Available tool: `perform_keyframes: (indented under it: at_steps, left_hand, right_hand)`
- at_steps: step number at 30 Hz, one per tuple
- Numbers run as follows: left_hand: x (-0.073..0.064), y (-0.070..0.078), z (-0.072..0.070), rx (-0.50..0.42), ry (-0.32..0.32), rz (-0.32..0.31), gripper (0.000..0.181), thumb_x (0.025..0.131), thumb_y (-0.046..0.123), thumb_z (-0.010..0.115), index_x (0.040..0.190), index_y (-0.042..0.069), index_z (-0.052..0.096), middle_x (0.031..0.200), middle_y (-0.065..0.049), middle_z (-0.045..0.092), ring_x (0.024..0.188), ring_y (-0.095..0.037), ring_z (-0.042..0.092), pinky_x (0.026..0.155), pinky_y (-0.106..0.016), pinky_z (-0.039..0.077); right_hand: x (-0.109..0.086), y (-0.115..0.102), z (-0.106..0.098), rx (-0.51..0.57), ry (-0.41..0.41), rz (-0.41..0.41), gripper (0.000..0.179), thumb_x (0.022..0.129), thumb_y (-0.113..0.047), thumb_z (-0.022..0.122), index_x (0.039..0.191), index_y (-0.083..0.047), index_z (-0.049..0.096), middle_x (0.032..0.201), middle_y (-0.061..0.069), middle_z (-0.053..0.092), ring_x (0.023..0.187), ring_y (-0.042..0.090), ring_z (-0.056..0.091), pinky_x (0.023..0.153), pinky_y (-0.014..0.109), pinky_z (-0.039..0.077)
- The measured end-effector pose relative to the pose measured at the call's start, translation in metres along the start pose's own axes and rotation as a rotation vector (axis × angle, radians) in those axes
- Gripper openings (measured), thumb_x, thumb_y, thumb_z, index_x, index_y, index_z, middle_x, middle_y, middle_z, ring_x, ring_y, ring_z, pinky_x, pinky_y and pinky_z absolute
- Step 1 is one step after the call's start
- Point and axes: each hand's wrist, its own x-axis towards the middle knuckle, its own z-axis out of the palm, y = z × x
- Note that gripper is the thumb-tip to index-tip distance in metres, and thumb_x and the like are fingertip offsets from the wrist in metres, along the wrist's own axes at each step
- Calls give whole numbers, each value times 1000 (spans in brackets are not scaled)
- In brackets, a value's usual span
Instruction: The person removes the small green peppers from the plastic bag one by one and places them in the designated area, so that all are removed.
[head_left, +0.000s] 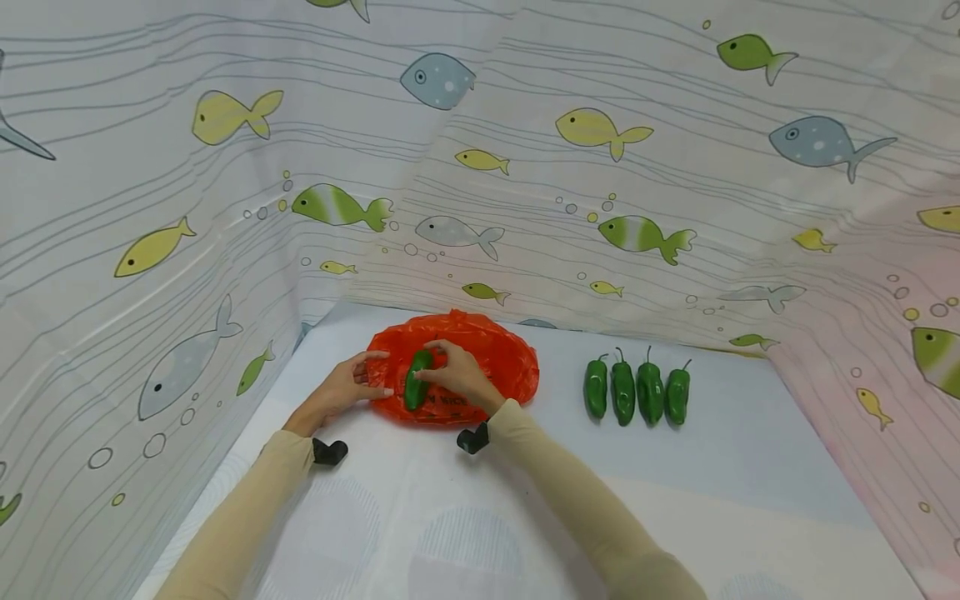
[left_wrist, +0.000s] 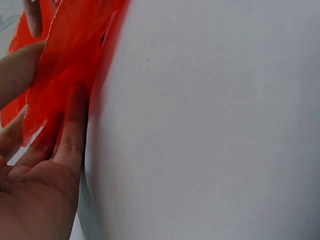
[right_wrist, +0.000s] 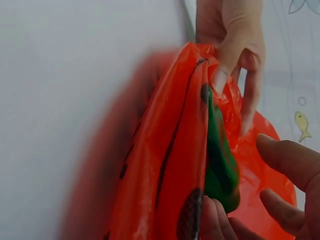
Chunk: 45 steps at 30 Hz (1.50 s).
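Observation:
A red plastic bag (head_left: 517, 367) lies spread on the table with its mouth open. Inside its left part is a green pepper (head_left: 417, 392), which the right wrist view shows behind the bag's front fold. My right hand (head_left: 463, 377) reaches over the bag from the right, its thumb touching the pepper and its fingers spread loosely. At the bag's left edge, my left hand (head_left: 345, 388) has its fingers parted. In the left wrist view, the bag's translucent rim (left_wrist: 65, 45) passes between the left hand's fingers, some inside it and some outside.
Several green peppers (head_left: 623, 392) stand in a row on the table (head_left: 750, 467), right of the bag, stems pointing away. Fish-patterned sheets (head_left: 525, 192) hang as walls at the back and both sides. A black wrist mount (head_left: 328, 452) sits on each sleeve.

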Motion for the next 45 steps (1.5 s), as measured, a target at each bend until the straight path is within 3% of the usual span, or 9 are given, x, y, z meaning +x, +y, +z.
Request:
perform_keyframes:
  at_steps: [6,15,23,32,37,45]
  left_hand:
    - [1,-4,-1,-12,5,9,80,88,17,84,156,12,41,149,-24,46,132,-40,49,100,-37,51]
    - [1,-5,0,-9,4,15,79,87,17,85,153,13,44,146,-23,50,128,-36,52,95,-29,52]
    - [0,-7,1,-14,6,19,79,88,15,84,155,11,42,149,-25,47,132,-39,50,99,-34,51]
    - [1,-5,-1,-24,3,21,79,90,10,81,156,7,39,150,-27,44,134,-42,48,101,-38,50]
    - [1,-6,-2,0,3,28,79,89,13,83,155,9,41,149,-26,46,132,-40,49,100,-37,51]
    - [3,-6,-1,25,14,1,78,86,20,86,153,14,45,150,-23,46,134,-40,48,105,-44,48]
  right_hand:
    - [7,-3,5,7,10,17,67,90,-37,81,148,-18,52,136,5,60,113,23,58,95,44,55]
    - [11,-5,10,25,-13,73,65,91,-35,81,147,-16,53,128,6,61,95,21,61,84,35,57]
    - [14,1,14,58,-16,69,58,90,-28,82,141,-15,58,125,6,61,94,20,62,77,29,58]
    - [17,-2,17,33,8,90,62,90,-31,82,144,-13,56,124,7,62,101,22,61,83,33,58]
    - [15,-4,18,45,38,86,60,89,-29,84,141,-12,58,125,7,62,108,24,58,87,37,57]
    - [13,-4,15,125,43,73,57,88,-23,84,139,-15,60,124,8,61,103,25,62,81,36,60]
